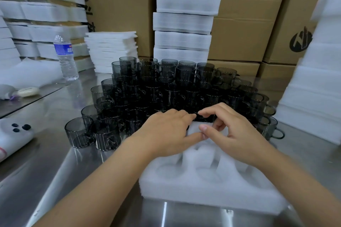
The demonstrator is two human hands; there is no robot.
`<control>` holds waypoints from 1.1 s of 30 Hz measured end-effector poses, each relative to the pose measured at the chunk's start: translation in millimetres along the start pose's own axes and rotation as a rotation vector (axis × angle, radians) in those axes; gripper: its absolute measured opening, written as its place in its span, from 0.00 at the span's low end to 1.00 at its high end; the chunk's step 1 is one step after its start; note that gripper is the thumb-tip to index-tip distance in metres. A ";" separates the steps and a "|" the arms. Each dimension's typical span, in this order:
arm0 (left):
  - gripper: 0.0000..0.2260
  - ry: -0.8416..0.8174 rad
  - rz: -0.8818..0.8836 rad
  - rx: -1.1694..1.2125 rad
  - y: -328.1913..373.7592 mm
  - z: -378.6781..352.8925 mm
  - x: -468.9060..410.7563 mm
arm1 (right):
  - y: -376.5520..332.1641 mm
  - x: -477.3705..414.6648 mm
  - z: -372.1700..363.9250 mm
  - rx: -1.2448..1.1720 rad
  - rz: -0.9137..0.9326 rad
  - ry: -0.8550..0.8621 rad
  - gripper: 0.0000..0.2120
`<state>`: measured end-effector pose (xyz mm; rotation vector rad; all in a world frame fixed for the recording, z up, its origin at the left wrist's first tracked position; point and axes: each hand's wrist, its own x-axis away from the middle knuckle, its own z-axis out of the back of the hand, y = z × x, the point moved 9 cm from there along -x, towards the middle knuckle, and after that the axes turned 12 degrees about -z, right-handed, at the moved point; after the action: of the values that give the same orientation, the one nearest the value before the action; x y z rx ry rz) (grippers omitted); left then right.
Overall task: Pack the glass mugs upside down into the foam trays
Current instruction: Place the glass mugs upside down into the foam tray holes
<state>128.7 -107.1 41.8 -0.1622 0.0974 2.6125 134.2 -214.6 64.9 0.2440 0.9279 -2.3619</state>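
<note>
Our left hand [166,132] and right hand [234,131] touch fingertips at the foam tray's [203,191] far edge. Each grip is curled; we cannot tell whether it pinches anything. Glass mugs [166,83] crowd the surface [55,171] just beyond, at twelve o'clock, equally near both hands.

Mugs [166,88] behind foam tray [203,186]; bottle [65,57] far left.

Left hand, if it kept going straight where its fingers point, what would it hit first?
Probably the fingertips of the right hand, almost touching; glass mugs stand just beyond, depth unclear.
</note>
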 end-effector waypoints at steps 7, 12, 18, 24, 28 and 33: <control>0.35 -0.144 -0.012 0.122 -6.4 -15.8 -3.2 | -0.2 -0.2 -0.1 -0.008 -0.025 -0.007 0.19; 0.44 -0.204 -0.007 0.121 -5.6 -22.5 1.3 | -1.2 -0.8 -1.5 -0.006 -0.031 -0.020 0.19; 0.47 -0.125 -0.001 0.203 -6.7 -23.1 5.0 | -0.4 -2.0 -1.8 -0.017 -0.040 -0.034 0.18; 0.45 -0.031 0.007 0.245 -12.9 -24.2 4.1 | -2.5 -0.2 -2.2 -0.022 -0.035 -0.046 0.14; 0.28 0.216 0.023 0.441 -19.3 -5.9 9.5 | -0.3 0.0 -2.6 -0.010 -0.041 -0.053 0.15; 0.18 0.746 0.352 0.279 -73.7 58.7 50.7 | 1.4 1.2 -3.6 0.013 -0.051 -0.071 0.17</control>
<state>116.4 -12.5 90.3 -1.0910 0.8034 2.6901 133.8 -213.5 61.0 0.1419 0.8954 -2.4069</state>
